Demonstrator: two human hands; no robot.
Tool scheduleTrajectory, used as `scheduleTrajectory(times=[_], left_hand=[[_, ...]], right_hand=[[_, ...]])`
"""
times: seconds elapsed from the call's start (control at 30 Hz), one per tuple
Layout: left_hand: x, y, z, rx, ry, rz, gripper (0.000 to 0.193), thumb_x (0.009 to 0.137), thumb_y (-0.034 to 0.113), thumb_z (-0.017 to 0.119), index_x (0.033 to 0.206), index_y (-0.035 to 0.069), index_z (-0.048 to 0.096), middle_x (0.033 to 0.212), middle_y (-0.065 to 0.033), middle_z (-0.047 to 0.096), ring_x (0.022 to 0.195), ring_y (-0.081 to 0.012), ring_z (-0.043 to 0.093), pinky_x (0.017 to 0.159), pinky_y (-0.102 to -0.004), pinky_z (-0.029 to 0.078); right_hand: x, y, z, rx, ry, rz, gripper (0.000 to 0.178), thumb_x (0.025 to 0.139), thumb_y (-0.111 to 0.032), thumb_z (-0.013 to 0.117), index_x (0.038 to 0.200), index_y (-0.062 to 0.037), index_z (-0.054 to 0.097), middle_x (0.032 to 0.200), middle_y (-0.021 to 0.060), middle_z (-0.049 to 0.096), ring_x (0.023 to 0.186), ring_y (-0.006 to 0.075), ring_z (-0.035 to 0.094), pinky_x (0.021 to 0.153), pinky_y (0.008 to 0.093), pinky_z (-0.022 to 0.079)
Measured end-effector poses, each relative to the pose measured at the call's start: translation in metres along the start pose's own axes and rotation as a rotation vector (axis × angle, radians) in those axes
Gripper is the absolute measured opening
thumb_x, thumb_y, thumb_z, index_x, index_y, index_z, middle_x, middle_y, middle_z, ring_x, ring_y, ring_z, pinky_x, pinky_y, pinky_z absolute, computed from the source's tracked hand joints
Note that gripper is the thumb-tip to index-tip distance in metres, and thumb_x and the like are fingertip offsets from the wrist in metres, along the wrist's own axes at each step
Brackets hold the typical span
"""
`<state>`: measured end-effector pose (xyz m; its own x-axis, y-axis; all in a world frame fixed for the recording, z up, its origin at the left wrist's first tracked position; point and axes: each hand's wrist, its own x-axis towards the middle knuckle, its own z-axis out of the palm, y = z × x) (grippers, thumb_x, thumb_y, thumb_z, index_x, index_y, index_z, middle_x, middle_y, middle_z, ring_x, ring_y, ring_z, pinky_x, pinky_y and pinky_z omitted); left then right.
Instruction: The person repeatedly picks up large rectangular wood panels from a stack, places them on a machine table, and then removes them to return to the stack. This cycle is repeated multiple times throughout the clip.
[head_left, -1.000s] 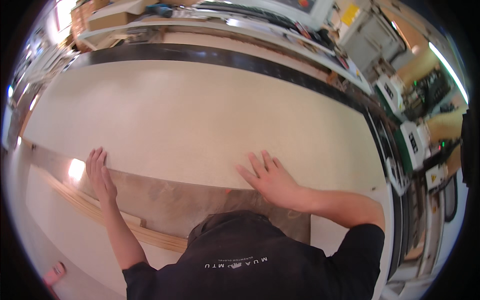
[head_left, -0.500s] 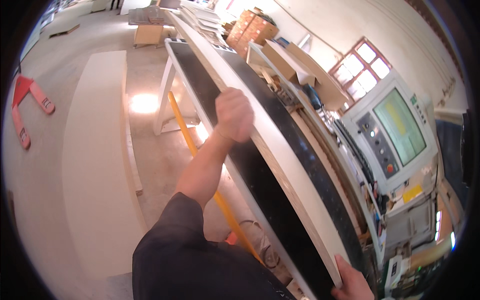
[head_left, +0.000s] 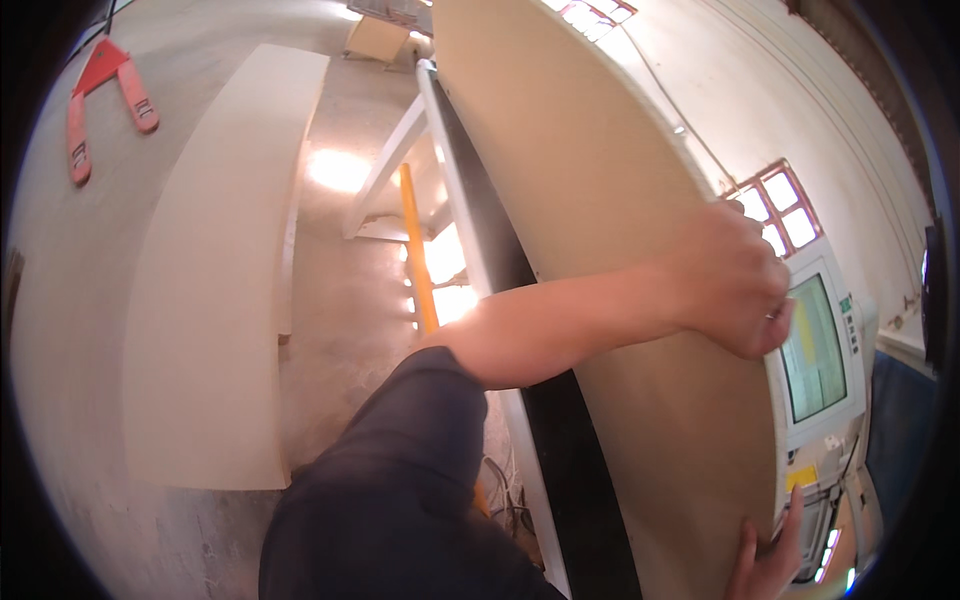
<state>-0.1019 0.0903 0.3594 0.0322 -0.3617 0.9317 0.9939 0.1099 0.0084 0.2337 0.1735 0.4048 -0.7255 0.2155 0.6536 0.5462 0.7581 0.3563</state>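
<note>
A long, wide tan board (head_left: 590, 170) stands tilted on its long edge on the black-topped table (head_left: 570, 450), with its broad face toward me. My left hand (head_left: 725, 280) is closed over the board's upper edge, the arm reaching across its face. Lower down the same edge, near the bottom right, my right hand (head_left: 768, 565) holds the board between thumb and fingers, partly cut off by the picture's rim. Most of the table's far side is hidden behind the board.
Left of the table a stack of pale boards (head_left: 220, 280) lies low on the floor. A red pallet jack (head_left: 105, 75) is at the far left. A yellow bar (head_left: 420, 260) runs beside the table's white frame (head_left: 475, 235). A control panel with a screen (head_left: 815, 345) stands at right.
The board has been turned up, so its broad face shows instead of its narrow edge. Both hands have moved right with it, the left one higher. My view has also shifted.
</note>
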Motion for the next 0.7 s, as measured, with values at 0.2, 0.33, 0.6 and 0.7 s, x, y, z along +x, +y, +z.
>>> scheduleTrajectory(times=[0.2,0.33,0.6,0.7], left_hand=[[0.042,0.021,-0.003,0.058,-0.263,-0.005,0.029,0.070,0.027,0.058,0.047,0.010,0.062,0.045,-0.0084,0.054,0.038,-0.0251,0.052,0.048,-0.0374,0.044],[0.054,0.018,0.019,0.012,-0.355,-0.003,0.031,0.075,0.032,0.057,0.058,0.008,0.066,0.057,-0.0111,0.061,0.049,-0.0259,0.058,0.053,-0.0397,0.045],[-0.178,-0.074,-0.045,-0.064,0.633,-1.012,0.040,0.090,0.019,0.058,0.123,-0.001,0.052,0.122,-0.0176,0.055,0.119,-0.0301,0.052,0.100,-0.0401,0.044],[-0.323,-0.082,-0.064,-0.237,0.230,-1.787,0.048,0.103,0.028,0.040,0.139,-0.004,0.043,0.135,-0.0208,0.049,0.127,-0.0302,0.048,0.109,-0.0397,0.037]], right_hand=[[0.067,-0.014,0.024,0.150,0.111,-0.088,0.041,0.091,-0.028,0.069,0.124,-0.0059,0.058,0.101,0.0273,0.064,0.095,0.0481,0.060,0.079,0.0477,0.048],[0.092,-0.004,0.026,0.018,0.133,-0.077,0.045,0.094,-0.045,0.064,0.104,-0.0023,0.057,0.079,0.0256,0.060,0.076,0.0500,0.057,0.065,0.0484,0.046],[0.109,0.018,0.025,0.072,0.099,-0.162,0.047,0.098,-0.046,0.060,0.095,0.0005,0.055,0.075,0.0216,0.059,0.067,0.0348,0.058,0.063,0.0399,0.046],[0.115,0.023,0.020,0.190,0.070,-0.184,0.045,0.100,-0.043,0.060,0.097,0.0012,0.055,0.071,0.0171,0.058,0.064,0.0253,0.058,0.063,0.0323,0.046]])
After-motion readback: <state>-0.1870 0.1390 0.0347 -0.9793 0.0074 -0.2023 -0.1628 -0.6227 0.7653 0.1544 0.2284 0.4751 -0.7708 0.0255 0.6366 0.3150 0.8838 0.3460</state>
